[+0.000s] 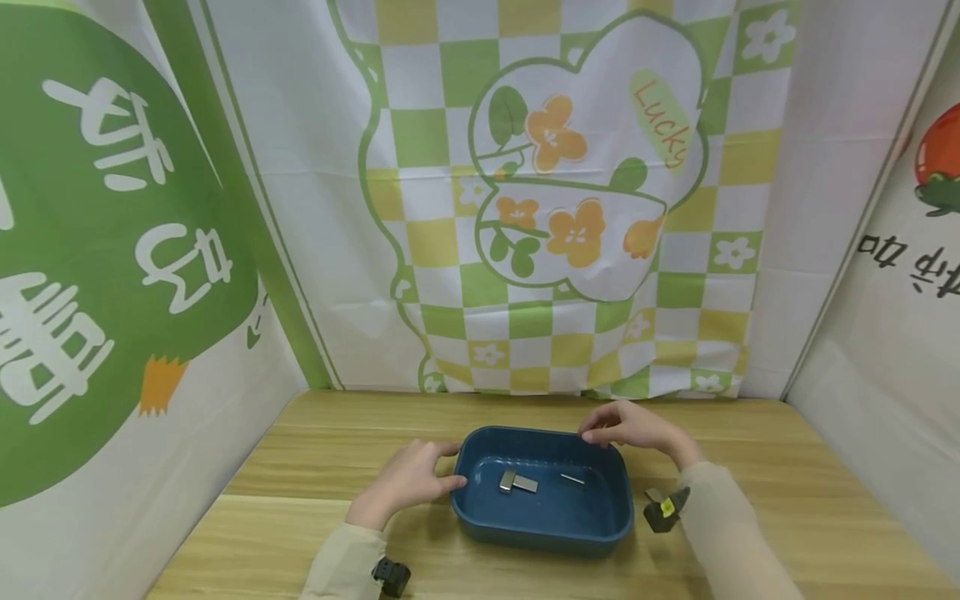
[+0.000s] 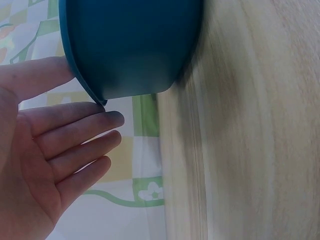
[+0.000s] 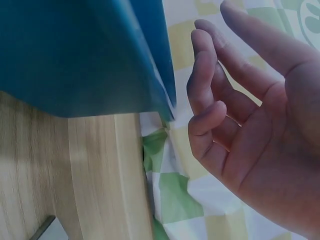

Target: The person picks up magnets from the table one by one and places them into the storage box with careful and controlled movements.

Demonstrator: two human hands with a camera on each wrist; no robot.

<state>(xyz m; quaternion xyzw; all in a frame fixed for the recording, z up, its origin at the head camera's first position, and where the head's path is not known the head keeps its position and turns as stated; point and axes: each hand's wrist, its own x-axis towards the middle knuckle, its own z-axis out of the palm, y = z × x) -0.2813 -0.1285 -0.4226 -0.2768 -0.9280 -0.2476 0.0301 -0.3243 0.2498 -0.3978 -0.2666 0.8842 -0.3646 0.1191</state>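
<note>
A dark blue plastic basin (image 1: 540,540) sits on the wooden table. Inside it lie two small silvery metal pieces (image 1: 525,483), one against the other, and a thin light rod (image 1: 572,479). My left hand (image 1: 408,479) is at the basin's left end, thumb at the rim; in the left wrist view its fingers (image 2: 82,137) are straight beside the basin's corner. My right hand (image 1: 630,425) hovers at the far right corner. The right wrist view shows its fingers (image 3: 202,80) loosely bent, a gap between them and the basin wall (image 3: 85,60), holding nothing.
A small grey-white flat piece with a dark edge (image 3: 52,230) lies on the table right of the basin. Black wrist cameras (image 1: 392,577) sit at both cuffs. A checkered printed curtain (image 1: 555,333) hangs behind the table (image 1: 300,500), with printed cloth on both sides.
</note>
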